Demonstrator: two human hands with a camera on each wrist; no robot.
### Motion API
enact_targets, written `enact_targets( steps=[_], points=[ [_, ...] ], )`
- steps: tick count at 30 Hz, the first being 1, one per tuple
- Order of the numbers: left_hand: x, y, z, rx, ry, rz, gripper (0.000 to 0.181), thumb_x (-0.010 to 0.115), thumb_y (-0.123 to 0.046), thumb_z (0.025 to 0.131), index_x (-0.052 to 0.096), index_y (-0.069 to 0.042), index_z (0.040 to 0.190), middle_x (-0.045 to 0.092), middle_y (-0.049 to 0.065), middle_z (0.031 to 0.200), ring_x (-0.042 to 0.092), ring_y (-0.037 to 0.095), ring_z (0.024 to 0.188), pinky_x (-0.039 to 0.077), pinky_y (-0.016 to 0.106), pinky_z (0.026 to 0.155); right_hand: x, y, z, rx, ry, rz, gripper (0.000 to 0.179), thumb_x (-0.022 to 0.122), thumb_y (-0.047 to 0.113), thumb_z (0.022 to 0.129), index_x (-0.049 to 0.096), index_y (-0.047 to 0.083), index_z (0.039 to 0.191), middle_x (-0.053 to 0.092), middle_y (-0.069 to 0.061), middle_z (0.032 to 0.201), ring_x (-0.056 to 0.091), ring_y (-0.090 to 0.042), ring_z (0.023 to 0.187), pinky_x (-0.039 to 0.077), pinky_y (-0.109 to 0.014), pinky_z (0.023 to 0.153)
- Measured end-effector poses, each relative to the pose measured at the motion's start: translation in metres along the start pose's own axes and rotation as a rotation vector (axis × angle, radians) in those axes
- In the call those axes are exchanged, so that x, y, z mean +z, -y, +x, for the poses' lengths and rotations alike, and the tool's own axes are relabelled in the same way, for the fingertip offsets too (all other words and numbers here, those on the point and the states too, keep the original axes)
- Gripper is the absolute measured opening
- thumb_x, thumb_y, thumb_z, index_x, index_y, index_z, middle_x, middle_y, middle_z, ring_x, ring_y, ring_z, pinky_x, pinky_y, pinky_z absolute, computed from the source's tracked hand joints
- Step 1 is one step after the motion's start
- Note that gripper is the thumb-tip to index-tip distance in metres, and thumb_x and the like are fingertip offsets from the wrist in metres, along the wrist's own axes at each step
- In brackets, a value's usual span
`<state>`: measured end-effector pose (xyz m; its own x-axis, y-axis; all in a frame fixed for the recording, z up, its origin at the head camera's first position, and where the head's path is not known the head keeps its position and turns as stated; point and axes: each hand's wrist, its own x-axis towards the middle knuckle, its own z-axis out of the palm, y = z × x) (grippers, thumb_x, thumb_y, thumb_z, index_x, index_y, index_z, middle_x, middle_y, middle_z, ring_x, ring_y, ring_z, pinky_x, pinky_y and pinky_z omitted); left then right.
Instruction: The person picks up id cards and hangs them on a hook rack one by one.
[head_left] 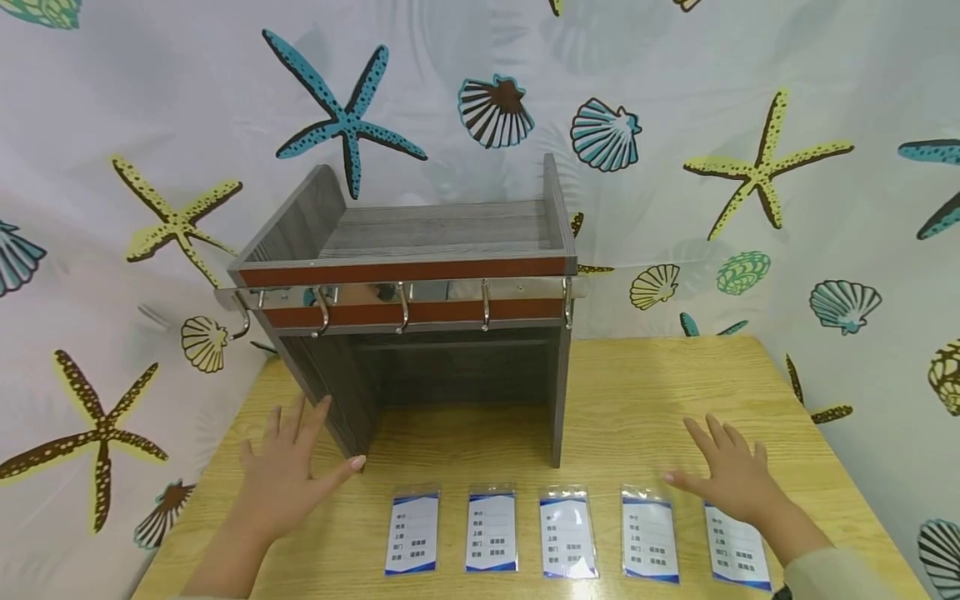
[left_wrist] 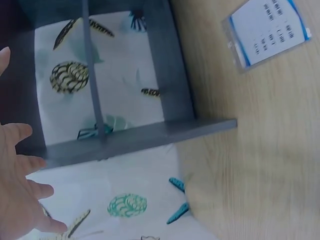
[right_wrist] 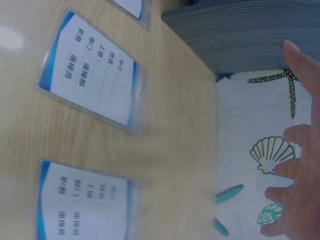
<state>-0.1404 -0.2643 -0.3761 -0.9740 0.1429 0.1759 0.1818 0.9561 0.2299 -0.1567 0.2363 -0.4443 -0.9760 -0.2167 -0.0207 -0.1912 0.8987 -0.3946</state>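
My left hand [head_left: 279,482] is held with fingers spread near the left side panel of a grey wooden rack [head_left: 558,375], holding nothing. On the right, my right hand [head_left: 731,475] has its fingers apart and holds nothing; in the head view it covers part of the rightmost badge [head_left: 738,550]. Several clear-sleeved badges with blue edges lie in a row on the table, among them one at the left [head_left: 412,533], a middle one [head_left: 567,536] and another [head_left: 649,537]. Across the rack's front runs a shiny metal rail with hooks [head_left: 402,308].
The rack stands on a light wood table [head_left: 660,392], its lower part hollow and its top a tray with raised sides. Behind and beside the table hangs a white curtain [head_left: 480,50] printed with starfish and shells.
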Motion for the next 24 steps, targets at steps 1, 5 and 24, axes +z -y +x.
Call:
enact_targets(
  steps=[1, 5, 24],
  points=[
    [-0.003, 0.002, 0.0, -0.008, 0.0, -0.019, 0.085, 0.049, -0.058, 0.078, 0.012, -0.013, 0.14, 0.011, 0.026, 0.138, 0.004, 0.05, 0.12, 0.002, 0.073, 0.077, 0.002, -0.002, -0.001, 0.003, -0.001, 0.008, 0.084, 0.052, 0.054, 0.078, 0.022, 0.001, 0.136, 0.015, -0.032, 0.134, 0.013, -0.053, 0.115, 0.005, -0.072, 0.077],
    [-0.014, 0.009, -0.001, -0.027, -0.026, -0.111, 0.082, 0.049, -0.05, 0.082, 0.008, -0.01, 0.14, 0.007, 0.027, 0.138, 0.002, 0.049, 0.121, 0.003, 0.074, 0.075, 0.011, -0.008, -0.006, 0.018, -0.006, 0.046, 0.085, 0.051, 0.054, 0.079, 0.021, -0.002, 0.135, 0.017, -0.034, 0.132, 0.017, -0.056, 0.112, 0.011, -0.072, 0.076],
    [-0.06, 0.03, 0.01, -0.042, -0.14, -0.461, 0.069, 0.039, -0.031, 0.092, -0.007, -0.011, 0.139, -0.006, 0.021, 0.14, -0.006, 0.041, 0.124, 0.0, 0.062, 0.091, 0.05, -0.049, -0.024, 0.302, 0.239, 0.41, 0.092, 0.047, 0.05, 0.083, 0.004, -0.017, 0.13, 0.007, -0.041, 0.129, 0.009, -0.056, 0.113, 0.019, -0.064, 0.085]
  ],
)
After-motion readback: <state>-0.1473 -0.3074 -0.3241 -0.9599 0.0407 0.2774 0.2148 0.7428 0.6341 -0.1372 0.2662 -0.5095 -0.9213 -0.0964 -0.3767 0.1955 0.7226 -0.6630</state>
